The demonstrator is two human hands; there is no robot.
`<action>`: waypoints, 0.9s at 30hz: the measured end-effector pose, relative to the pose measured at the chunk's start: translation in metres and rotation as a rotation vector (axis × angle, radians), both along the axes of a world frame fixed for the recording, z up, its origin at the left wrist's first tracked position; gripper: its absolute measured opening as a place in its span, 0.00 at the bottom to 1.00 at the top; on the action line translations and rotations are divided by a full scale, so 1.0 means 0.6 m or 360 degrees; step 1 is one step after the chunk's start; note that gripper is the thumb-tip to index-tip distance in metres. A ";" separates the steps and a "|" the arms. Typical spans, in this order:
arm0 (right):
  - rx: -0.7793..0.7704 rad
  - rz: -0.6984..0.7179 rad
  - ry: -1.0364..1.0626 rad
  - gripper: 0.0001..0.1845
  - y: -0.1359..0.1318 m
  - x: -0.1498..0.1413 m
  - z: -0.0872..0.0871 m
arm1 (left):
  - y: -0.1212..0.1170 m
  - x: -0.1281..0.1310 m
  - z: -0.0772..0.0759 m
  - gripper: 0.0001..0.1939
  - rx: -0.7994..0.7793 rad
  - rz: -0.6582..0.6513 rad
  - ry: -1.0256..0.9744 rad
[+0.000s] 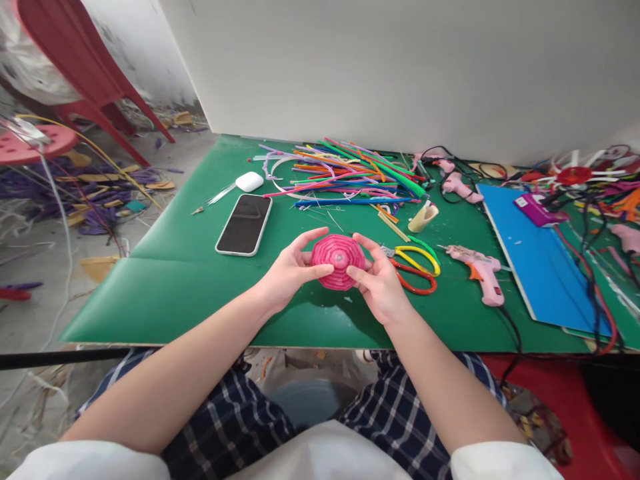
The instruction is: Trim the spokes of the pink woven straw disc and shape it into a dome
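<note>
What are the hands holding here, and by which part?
Both hands hold a pink coiled disc by its rim: the left hand on its left edge, the right hand on its right edge, above the green table.

phone (245,225) left of scissors (415,265), on table (165,293)

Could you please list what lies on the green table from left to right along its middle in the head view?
Phone → left hand → pink woven disc → right hand → scissors → pink glue gun → blue board.
</note>
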State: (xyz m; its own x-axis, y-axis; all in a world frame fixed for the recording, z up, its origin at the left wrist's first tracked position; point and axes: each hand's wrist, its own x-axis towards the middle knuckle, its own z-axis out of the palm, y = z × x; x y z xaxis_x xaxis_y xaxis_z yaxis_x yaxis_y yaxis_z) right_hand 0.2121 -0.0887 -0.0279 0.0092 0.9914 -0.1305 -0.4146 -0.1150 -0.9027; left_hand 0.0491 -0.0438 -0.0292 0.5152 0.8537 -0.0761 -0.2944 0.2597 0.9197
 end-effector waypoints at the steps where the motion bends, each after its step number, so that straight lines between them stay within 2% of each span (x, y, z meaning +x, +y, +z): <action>1: -0.0001 -0.0003 -0.0007 0.32 0.000 0.001 0.000 | 0.001 0.000 0.000 0.36 -0.0007 -0.0008 -0.0007; 12: -0.0051 0.0078 -0.0070 0.33 0.002 0.019 0.007 | -0.004 -0.004 0.010 0.40 0.0122 -0.0136 0.0082; 19: 0.0023 0.0084 -0.0184 0.33 0.000 0.028 0.012 | -0.002 -0.007 0.012 0.40 0.0122 -0.0206 0.0105; 22: 0.0065 0.0146 -0.0244 0.33 -0.001 0.032 0.016 | -0.001 -0.008 0.013 0.36 0.0141 -0.0225 0.0098; 27: 0.0061 0.0161 -0.0298 0.31 0.000 0.032 0.014 | 0.000 -0.006 0.007 0.26 0.0147 -0.0106 0.0097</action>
State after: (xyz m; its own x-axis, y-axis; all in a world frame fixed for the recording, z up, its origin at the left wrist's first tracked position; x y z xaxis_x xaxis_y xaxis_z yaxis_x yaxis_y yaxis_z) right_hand 0.2312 -0.0889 -0.0197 -0.0698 0.9927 -0.0980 -0.2272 -0.1115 -0.9674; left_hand 0.0455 -0.0439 -0.0250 0.5677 0.8226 -0.0318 -0.2220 0.1902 0.9563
